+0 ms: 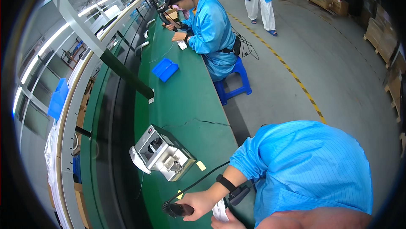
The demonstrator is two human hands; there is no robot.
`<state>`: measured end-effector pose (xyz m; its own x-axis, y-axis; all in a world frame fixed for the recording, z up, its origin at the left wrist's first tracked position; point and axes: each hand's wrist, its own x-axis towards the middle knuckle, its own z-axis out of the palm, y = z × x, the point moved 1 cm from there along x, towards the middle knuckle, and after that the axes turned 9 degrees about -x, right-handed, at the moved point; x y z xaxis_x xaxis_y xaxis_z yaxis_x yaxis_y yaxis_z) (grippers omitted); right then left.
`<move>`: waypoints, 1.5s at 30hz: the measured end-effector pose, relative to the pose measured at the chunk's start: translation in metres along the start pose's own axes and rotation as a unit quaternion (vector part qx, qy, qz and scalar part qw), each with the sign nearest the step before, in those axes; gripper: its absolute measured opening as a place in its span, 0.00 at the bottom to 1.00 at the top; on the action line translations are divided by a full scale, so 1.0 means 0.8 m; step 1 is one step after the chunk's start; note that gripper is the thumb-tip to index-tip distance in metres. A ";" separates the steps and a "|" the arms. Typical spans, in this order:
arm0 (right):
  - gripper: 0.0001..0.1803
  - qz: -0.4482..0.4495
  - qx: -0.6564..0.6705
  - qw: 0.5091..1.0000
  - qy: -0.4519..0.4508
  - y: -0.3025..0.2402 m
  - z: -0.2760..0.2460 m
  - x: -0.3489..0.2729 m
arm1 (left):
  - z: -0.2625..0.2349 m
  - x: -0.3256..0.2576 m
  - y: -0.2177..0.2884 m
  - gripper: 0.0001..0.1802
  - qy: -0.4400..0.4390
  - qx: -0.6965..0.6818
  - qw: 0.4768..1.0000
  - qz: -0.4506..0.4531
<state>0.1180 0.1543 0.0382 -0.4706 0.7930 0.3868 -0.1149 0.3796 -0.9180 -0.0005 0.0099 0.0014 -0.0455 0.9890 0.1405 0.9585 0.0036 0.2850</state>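
Observation:
At the lower edge, my right hand (pixel 201 205) is closed round a black corded handheld scanner (pixel 182 210), whose coiled cord loops at its far end. A black band with a small black module (pixel 239 195) is strapped on that wrist. Just below, my left hand (pixel 228 222) grips a white printed slip or flat pack (pixel 220 210) and is partly cut off by the picture's edge. Beyond the right hand stands a small metal bench machine (pixel 165 153) with an open chamber, apparently a screw feeder. Yellow paper notes (pixel 201 165) are near it.
Along the green workbench (pixel 190 102) sits a blue tray (pixel 165 69). Farther up, a co-worker (pixel 215 30) in blue sits on a blue stool (pixel 234 81), holding a black device. A dark-based post (pixel 127 74) rises behind the bench. Thin cables cross the top.

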 end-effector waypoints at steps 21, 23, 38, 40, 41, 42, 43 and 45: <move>0.18 0.025 -0.016 0.999 0.026 -0.002 0.000 -0.013 | 0.010 -0.017 0.013 0.38 0.035 -0.047 0.998 -0.004; 0.18 0.044 -0.036 0.998 0.013 -0.010 -0.001 -0.013 | 0.012 -0.018 0.013 0.38 0.035 -0.061 0.998 -0.001; 0.07 0.072 0.196 0.978 0.010 0.058 -0.056 -0.022 | 0.019 -0.022 0.005 0.30 0.161 -0.329 0.929 -0.044; 0.03 0.077 0.202 0.976 -0.029 0.073 -0.066 -0.008 | 0.020 -0.027 0.007 0.32 0.111 -0.239 0.963 -0.058; 0.02 0.062 0.213 0.973 -0.056 0.080 -0.074 -0.002 | 0.020 -0.028 0.009 0.32 0.105 -0.216 0.969 -0.063; 0.02 0.076 0.203 0.974 -0.064 0.087 -0.076 -0.001 | 0.024 -0.030 0.010 0.33 0.110 -0.203 0.971 -0.060; 0.02 0.064 0.208 0.970 -0.106 0.091 -0.078 0.004 | 0.028 -0.028 0.011 0.33 0.087 -0.192 0.976 -0.057; 0.02 0.081 0.186 0.974 -0.102 0.098 -0.081 0.009 | 0.038 -0.027 0.014 0.34 0.125 -0.184 0.974 -0.052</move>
<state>0.1622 0.2202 -0.0253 -0.6677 0.7031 0.2444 -0.3158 0.0297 -0.9484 0.0198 -0.0073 -0.0276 -0.2473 0.9195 0.3056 0.7818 0.0031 0.6235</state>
